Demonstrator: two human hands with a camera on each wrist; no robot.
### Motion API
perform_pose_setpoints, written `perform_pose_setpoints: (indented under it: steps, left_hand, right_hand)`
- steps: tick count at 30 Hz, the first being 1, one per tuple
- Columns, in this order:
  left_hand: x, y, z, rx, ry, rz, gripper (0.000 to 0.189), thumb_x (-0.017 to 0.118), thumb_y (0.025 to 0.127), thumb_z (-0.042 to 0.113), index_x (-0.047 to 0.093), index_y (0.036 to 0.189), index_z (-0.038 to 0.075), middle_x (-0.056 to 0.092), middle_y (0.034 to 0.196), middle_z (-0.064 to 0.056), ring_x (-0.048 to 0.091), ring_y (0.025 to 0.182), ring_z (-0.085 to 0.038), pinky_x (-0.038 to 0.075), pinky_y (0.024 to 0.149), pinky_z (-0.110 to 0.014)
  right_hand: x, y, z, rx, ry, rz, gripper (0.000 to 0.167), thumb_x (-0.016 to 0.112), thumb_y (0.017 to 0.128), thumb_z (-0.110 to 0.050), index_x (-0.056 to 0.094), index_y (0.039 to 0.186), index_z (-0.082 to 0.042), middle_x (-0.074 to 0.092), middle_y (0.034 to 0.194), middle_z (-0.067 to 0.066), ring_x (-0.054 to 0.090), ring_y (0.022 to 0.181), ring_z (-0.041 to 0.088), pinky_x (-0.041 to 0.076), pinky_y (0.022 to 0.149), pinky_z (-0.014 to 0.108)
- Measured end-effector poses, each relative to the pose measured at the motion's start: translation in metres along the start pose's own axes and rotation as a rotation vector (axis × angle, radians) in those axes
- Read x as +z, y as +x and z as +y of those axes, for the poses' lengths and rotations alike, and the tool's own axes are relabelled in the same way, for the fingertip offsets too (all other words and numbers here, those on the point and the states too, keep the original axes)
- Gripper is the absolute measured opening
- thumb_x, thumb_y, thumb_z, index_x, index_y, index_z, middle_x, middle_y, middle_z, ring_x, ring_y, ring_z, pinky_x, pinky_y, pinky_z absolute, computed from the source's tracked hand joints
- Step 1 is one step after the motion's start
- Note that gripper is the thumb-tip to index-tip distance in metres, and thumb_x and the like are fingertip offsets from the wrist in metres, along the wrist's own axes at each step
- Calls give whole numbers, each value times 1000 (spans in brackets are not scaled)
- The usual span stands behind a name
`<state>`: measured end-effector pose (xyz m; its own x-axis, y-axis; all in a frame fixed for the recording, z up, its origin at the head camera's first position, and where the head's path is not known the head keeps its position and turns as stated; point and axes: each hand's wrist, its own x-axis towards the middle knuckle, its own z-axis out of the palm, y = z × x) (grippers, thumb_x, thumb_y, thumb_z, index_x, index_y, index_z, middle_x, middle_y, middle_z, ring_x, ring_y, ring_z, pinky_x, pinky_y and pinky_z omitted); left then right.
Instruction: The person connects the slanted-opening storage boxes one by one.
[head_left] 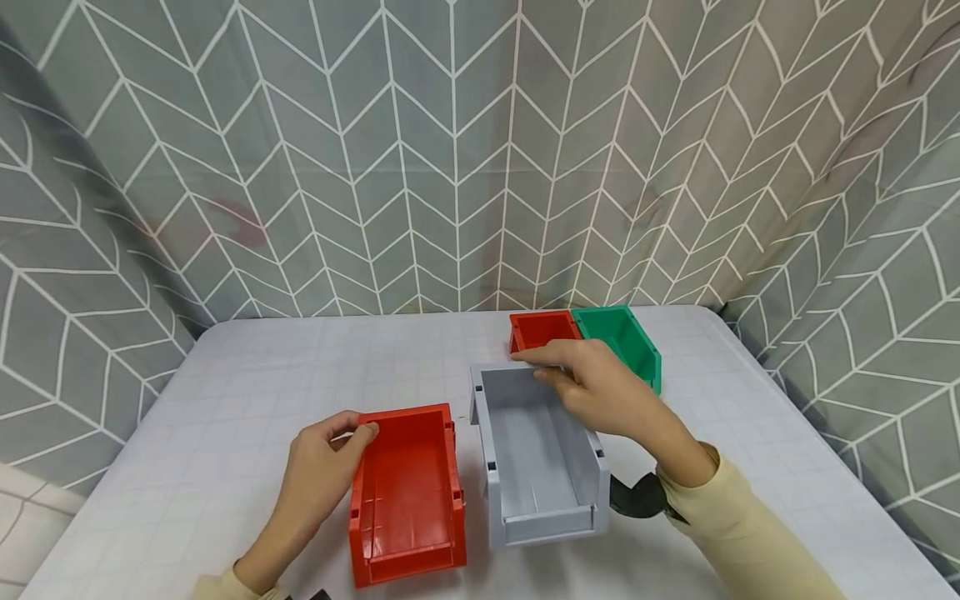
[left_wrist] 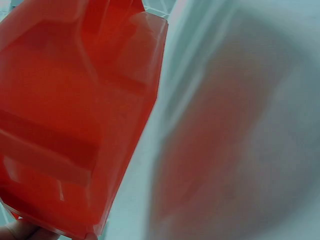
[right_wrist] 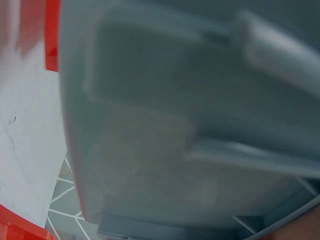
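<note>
My left hand (head_left: 324, 462) pinches the far-left rim of a large red plastic storage bin (head_left: 408, 500), thumb over the inside edge. The bin's open top faces me, and its outer wall (left_wrist: 75, 110) fills the left of the left wrist view. To its right, my right hand (head_left: 600, 387) holds the far rim of a grey plastic storage bin (head_left: 536, 450), index finger stretched along that edge. Both bins look bare inside and stand side by side with a narrow gap. Close up, the grey bin's outer side (right_wrist: 140, 155) covers most of the right wrist view, blurred.
Behind the right hand, a smaller red bin (head_left: 542, 327) and a green bin (head_left: 628, 342) stand side by side near the far edge of the white table (head_left: 300, 358). A grey patterned curtain (head_left: 450, 167) hangs around the back and sides.
</note>
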<state>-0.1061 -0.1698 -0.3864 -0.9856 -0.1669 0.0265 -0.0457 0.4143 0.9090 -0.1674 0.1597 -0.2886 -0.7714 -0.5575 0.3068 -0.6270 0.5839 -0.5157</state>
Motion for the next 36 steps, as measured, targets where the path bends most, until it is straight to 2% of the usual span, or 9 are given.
perform_pose_setpoints:
  steps: [9, 13, 19, 26, 31, 36]
  left_hand:
    - [19, -8, -20, 46, 22, -37, 11, 65, 100, 11, 74, 96, 5, 75, 105, -11, 76, 92, -25, 63, 75, -36]
    - [22, -9, -21, 58, 38, -48, 11, 65, 100, 10, 73, 94, 7, 75, 104, -8, 76, 88, -21, 63, 74, -34]
    - [22, -9, -20, 38, 72, -82, 9, 67, 101, 13, 73, 102, 7, 75, 99, -6, 71, 79, -18, 63, 65, -31]
    - [22, -9, -24, 44, 22, -110, 12, 68, 102, 14, 73, 110, 7, 74, 107, -8, 74, 93, -23, 64, 74, -35]
    - [22, -9, -25, 39, 31, -111, 13, 68, 102, 18, 73, 110, 8, 74, 107, -7, 73, 94, -24, 64, 76, -38]
    - [22, -8, -25, 45, 41, -113, 15, 68, 102, 19, 73, 111, 8, 74, 106, -5, 73, 94, -22, 62, 85, -44]
  right_hand:
    - [9, -16, -3, 14, 2, -18, 36, 67, 95, 6, 75, 127, -6, 74, 118, 4, 66, 96, 21, 59, 84, 40]
    - [12, -21, -4, 10, -6, -23, 35, 68, 94, 7, 75, 126, -5, 74, 116, 4, 66, 94, 18, 60, 82, 37]
    - [17, -26, -2, 9, 6, -35, 34, 67, 95, 7, 75, 126, -3, 74, 114, 7, 64, 90, 17, 58, 78, 33]
    - [26, -27, 0, -3, 16, -37, 33, 66, 95, 7, 75, 125, -2, 74, 110, 6, 59, 83, 15, 55, 71, 28]
    - [31, -26, 0, -2, 8, -25, 32, 66, 95, 7, 75, 124, -1, 74, 105, 6, 58, 81, 14, 56, 69, 27]
    - [34, -25, 1, 2, 1, -17, 32, 67, 94, 7, 75, 124, -1, 72, 98, 4, 57, 78, 14, 56, 68, 26]
